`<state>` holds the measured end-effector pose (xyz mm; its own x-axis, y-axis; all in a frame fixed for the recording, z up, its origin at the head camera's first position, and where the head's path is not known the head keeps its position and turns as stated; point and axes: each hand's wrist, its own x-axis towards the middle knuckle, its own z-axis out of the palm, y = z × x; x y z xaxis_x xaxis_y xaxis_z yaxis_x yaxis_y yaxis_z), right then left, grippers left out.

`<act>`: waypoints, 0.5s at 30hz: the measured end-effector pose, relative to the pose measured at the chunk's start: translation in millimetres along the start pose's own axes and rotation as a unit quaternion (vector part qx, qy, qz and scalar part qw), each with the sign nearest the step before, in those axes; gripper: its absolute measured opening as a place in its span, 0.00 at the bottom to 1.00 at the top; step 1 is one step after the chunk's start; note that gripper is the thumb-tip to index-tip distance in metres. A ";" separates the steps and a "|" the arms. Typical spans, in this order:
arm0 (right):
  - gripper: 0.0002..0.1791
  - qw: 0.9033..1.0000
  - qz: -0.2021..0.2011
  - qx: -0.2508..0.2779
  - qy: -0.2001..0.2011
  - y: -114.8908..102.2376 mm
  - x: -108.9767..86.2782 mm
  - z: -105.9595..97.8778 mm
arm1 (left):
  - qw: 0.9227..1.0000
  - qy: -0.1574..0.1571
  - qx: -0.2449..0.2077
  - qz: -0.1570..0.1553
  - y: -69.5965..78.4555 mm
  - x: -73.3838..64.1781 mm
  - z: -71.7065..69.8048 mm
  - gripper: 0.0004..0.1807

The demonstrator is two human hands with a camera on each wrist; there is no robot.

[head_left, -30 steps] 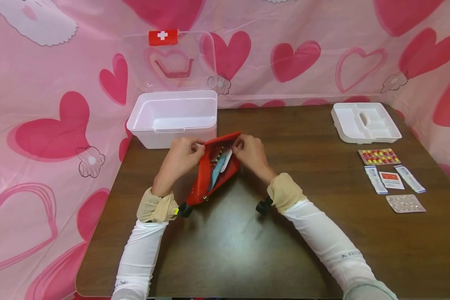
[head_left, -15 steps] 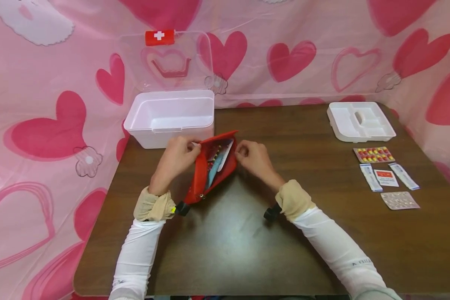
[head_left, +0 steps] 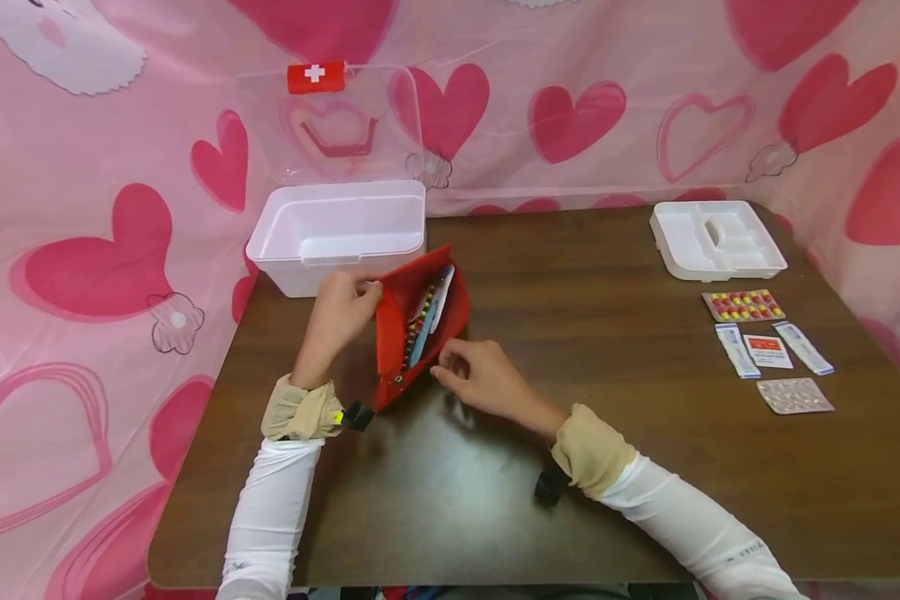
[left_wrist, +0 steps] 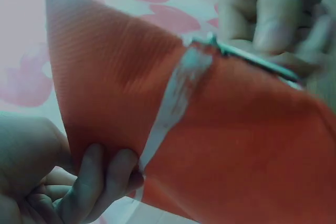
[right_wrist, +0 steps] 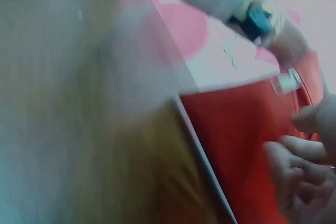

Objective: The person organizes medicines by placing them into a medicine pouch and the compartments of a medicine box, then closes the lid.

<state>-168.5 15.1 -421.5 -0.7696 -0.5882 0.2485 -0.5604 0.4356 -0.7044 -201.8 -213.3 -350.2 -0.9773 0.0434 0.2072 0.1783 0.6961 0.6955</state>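
Observation:
A red zip pouch (head_left: 392, 337) stands with its mouth spread in front of the white box. Inside it show a blister strip of red-and-yellow capsules (head_left: 420, 315), a light-blue packet (head_left: 421, 343) and a white packet (head_left: 442, 296). My left hand (head_left: 337, 312) pinches the pouch's upper left edge; in the left wrist view its fingers (left_wrist: 121, 169) curl against the red fabric. By the pouch's near right side is my right hand (head_left: 483, 375), fingers loosely bent and nothing seen between them. The right wrist view, blurred, has those fingers (right_wrist: 286, 166) in front of the pouch.
Behind the pouch is a white first-aid box (head_left: 337, 271) with its clear lid (head_left: 255, 125) raised. At right lie a divided white tray (head_left: 693, 265), a capsule blister pack (head_left: 744, 306), two slim sachets (head_left: 738, 350), a red-and-white packet (head_left: 768, 352) and a silver blister pack (head_left: 795, 396).
My right hand has left the pouch's far right rim and come down toward its near side. The pouch has turned a little more upright, and my left hand still holds it.

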 end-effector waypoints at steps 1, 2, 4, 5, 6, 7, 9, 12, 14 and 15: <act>0.06 1.000 -0.002 0.005 -0.021 -3.9 -0.2 3.5 | 1.000 0.007 -0.002 -0.005 -1.1 0.0 -0.4 0.16; 0.07 0.999 -0.003 0.008 -0.043 -8.1 0.1 6.8 | 1.000 0.012 -0.004 -0.010 -2.0 -0.1 -0.7 0.16; 0.11 0.997 -0.003 0.016 -0.074 -15.4 2.2 13.8 | 1.000 0.024 -0.007 -0.018 -3.6 -0.4 -0.9 0.16; 0.12 0.996 -0.002 0.022 -0.082 -18.8 3.7 17.2 | 0.999 0.029 -0.008 -0.023 -4.0 -0.8 -0.9 0.16; 0.13 0.996 0.001 0.030 -0.082 -21.9 5.3 20.5 | 0.999 0.034 -0.010 -0.028 -4.5 -1.3 -0.6 0.16; 0.12 0.996 0.004 0.037 -0.078 -24.9 7.1 23.8 | 0.999 0.038 -0.011 -0.032 -4.9 -2.0 -0.2 0.16; 0.10 0.997 0.010 0.053 -0.060 -30.2 10.4 30.4 | 0.998 0.047 -0.008 -0.041 -6.1 -3.2 0.6 0.16; 0.07 0.997 0.016 0.070 -0.025 -36.8 13.8 39.5 | 0.997 0.062 -0.010 -0.053 -7.5 -5.2 1.9 0.16; 0.06 0.997 0.014 0.072 -0.001 -40.1 15.9 45.0 | 0.996 0.072 -0.013 -0.059 -8.2 -6.2 2.5 0.16; 0.06 0.997 0.010 0.072 0.010 -41.6 16.9 46.9 | 0.995 0.078 -0.014 -0.061 -8.2 -6.7 2.7 0.16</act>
<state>-143.8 -44.9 -419.1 -0.7872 -0.5658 0.2453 -0.4961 0.3446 -0.7970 -197.0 -217.4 -359.2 -0.9629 -0.1522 0.2229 0.0656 0.6690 0.7403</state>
